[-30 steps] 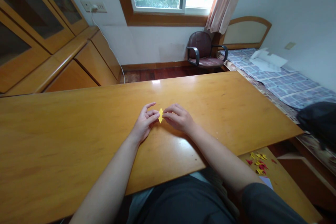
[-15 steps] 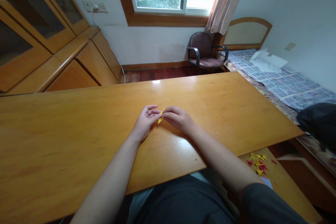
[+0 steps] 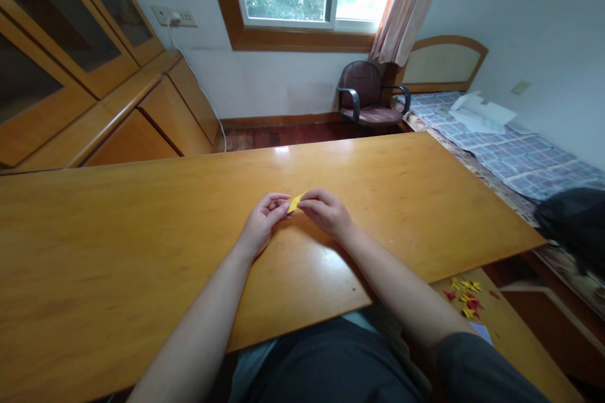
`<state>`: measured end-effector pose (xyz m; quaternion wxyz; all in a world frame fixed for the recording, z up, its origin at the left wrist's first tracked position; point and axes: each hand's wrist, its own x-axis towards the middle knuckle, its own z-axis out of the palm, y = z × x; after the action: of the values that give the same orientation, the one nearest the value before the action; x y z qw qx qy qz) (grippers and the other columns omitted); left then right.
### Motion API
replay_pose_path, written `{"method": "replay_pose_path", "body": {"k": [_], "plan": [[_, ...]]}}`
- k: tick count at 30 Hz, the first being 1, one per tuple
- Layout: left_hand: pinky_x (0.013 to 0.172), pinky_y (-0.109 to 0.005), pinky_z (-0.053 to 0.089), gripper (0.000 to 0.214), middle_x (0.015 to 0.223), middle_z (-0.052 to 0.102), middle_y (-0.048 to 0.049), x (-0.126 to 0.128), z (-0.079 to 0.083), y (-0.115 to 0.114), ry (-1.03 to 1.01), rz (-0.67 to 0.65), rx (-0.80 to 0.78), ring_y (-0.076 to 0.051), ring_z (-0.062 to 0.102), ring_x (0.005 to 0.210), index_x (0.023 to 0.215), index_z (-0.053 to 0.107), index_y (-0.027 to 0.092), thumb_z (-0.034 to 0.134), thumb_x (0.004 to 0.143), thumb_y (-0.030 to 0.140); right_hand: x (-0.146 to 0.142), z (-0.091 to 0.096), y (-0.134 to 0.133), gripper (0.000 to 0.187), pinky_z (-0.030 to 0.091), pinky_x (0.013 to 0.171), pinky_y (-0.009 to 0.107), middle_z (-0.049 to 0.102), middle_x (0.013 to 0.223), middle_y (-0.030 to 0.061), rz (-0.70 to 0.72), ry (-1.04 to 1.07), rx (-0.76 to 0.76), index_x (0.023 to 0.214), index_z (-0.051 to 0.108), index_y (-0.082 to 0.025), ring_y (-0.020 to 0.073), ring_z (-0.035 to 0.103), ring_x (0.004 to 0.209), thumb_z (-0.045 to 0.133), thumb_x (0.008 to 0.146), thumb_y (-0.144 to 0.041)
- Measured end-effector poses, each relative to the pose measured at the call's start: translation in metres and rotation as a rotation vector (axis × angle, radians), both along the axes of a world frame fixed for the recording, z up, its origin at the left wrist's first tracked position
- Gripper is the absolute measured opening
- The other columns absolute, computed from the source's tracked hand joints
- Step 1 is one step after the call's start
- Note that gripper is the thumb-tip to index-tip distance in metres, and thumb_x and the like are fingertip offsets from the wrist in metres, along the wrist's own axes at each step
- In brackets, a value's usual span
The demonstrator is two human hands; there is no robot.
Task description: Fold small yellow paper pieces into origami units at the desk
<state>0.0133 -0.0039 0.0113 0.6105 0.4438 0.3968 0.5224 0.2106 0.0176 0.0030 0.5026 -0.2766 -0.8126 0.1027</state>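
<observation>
A small folded piece of yellow paper [image 3: 295, 203] is held between my two hands, above the middle of the wooden table [image 3: 155, 233]. My left hand [image 3: 262, 221] pinches its lower left end between thumb and fingers. At the upper right end, the fingertips of my right hand [image 3: 327, 211] close on the paper and cover part of it. The folds are too small to make out in detail.
On a lower surface at the right lie several small red and yellow folded paper pieces [image 3: 467, 297], beside a pale sheet [image 3: 481, 331]. Beyond the table stand an armchair [image 3: 362, 91], a bed [image 3: 524, 151] and, at left, a cabinet [image 3: 127, 113]. A black bag [image 3: 574, 223] rests on the bed.
The yellow paper has turned, and more of its flat face shows. My right hand has shifted slightly to the right, so the fingertips of the two hands are farther apart.
</observation>
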Motion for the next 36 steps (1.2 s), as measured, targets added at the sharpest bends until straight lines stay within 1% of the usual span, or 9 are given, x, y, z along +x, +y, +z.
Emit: {"method": "replay_pose_path", "body": {"k": [4, 9, 13, 15, 18, 22, 28, 33, 36], "plan": [[0.086, -0.030, 0.052, 0.028, 0.090, 0.070, -0.0011, 0.0009, -0.0005, -0.0016, 0.172, 0.044, 0.166, -0.016, 0.066, 0.086, 0.092, 0.071, 0.021, 0.085, 0.070, 0.032, 0.0000, -0.0021, 0.0009, 0.016, 0.056, 0.078, 0.027, 0.068, 0.097, 0.0069, -0.030, 0.008, 0.046, 0.100, 0.074, -0.022, 0.0163, 0.065, 0.086, 0.059, 0.095, -0.020], [0.081, -0.030, 0.051, 0.015, 0.087, 0.070, -0.0026, 0.0007, 0.0018, -0.0037, 0.381, 0.096, 0.358, -0.017, 0.065, 0.084, 0.086, 0.073, 0.021, 0.078, 0.078, 0.032, -0.0018, -0.0024, -0.0001, 0.014, 0.056, 0.077, 0.026, 0.065, 0.096, 0.0064, -0.021, 0.004, 0.063, 0.101, 0.073, -0.023, 0.0154, 0.064, 0.086, 0.061, 0.094, -0.019], [0.080, -0.029, 0.051, 0.013, 0.088, 0.070, -0.0032, -0.0013, 0.0028, -0.0048, 0.443, 0.168, 0.429, -0.017, 0.065, 0.084, 0.087, 0.073, 0.021, 0.074, 0.082, 0.033, -0.0021, 0.0023, -0.0025, 0.014, 0.057, 0.074, 0.026, 0.061, 0.096, 0.0062, -0.096, 0.055, 0.050, 0.104, 0.072, -0.024, 0.0147, 0.062, 0.084, 0.065, 0.092, -0.020], [0.080, -0.029, 0.051, 0.013, 0.088, 0.071, -0.0034, -0.0019, 0.0027, -0.0050, 0.459, 0.208, 0.443, -0.017, 0.064, 0.084, 0.087, 0.073, 0.021, 0.074, 0.083, 0.033, -0.0018, 0.0043, -0.0031, 0.016, 0.057, 0.074, 0.027, 0.062, 0.092, 0.0054, -0.111, 0.083, 0.036, 0.106, 0.071, -0.024, 0.0145, 0.063, 0.081, 0.065, 0.092, -0.021], [0.080, -0.029, 0.051, 0.014, 0.088, 0.071, -0.0034, -0.0017, 0.0031, -0.0053, 0.460, 0.236, 0.443, -0.018, 0.065, 0.084, 0.087, 0.073, 0.021, 0.074, 0.083, 0.034, -0.0023, 0.0054, -0.0027, 0.017, 0.057, 0.075, 0.026, 0.067, 0.090, 0.0046, -0.034, 0.069, -0.036, 0.109, 0.070, -0.024, 0.0138, 0.066, 0.080, 0.063, 0.094, -0.023], [0.081, -0.030, 0.051, 0.014, 0.088, 0.071, -0.0039, -0.0003, 0.0048, -0.0066, 0.436, 0.211, 0.407, -0.018, 0.065, 0.084, 0.086, 0.074, 0.021, 0.075, 0.082, 0.034, -0.0047, 0.0056, -0.0007, 0.015, 0.057, 0.081, 0.028, 0.071, 0.095, 0.0071, 0.054, 0.117, -0.135, 0.104, 0.073, -0.022, 0.0156, 0.068, 0.087, 0.062, 0.095, -0.024], [0.083, -0.032, 0.051, 0.014, 0.088, 0.072, -0.0044, 0.0008, 0.0043, -0.0070, 0.408, 0.193, 0.374, -0.020, 0.065, 0.085, 0.084, 0.075, 0.022, 0.077, 0.079, 0.035, -0.0044, 0.0052, 0.0026, 0.014, 0.057, 0.079, 0.030, 0.070, 0.090, 0.0064, 0.070, 0.140, -0.235, 0.095, 0.076, -0.021, 0.0159, 0.067, 0.083, 0.065, 0.093, -0.030], [0.083, -0.031, 0.051, 0.016, 0.089, 0.072, -0.0048, -0.0009, 0.0032, -0.0067, 0.405, 0.154, 0.378, -0.020, 0.066, 0.086, 0.086, 0.075, 0.021, 0.076, 0.081, 0.036, -0.0041, 0.0046, 0.0039, 0.015, 0.056, 0.079, 0.029, 0.069, 0.090, 0.0067, 0.087, 0.121, -0.249, 0.094, 0.075, -0.021, 0.0163, 0.066, 0.085, 0.065, 0.093, -0.031], [0.082, -0.031, 0.052, 0.019, 0.087, 0.072, -0.0047, 0.0004, 0.0041, -0.0067, 0.363, 0.133, 0.323, -0.018, 0.067, 0.083, 0.087, 0.073, 0.019, 0.073, 0.084, 0.038, -0.0041, 0.0046, 0.0041, 0.016, 0.056, 0.079, 0.030, 0.069, 0.090, 0.0068, 0.087, 0.109, -0.259, 0.093, 0.075, -0.020, 0.0165, 0.065, 0.084, 0.064, 0.094, -0.032]]}}
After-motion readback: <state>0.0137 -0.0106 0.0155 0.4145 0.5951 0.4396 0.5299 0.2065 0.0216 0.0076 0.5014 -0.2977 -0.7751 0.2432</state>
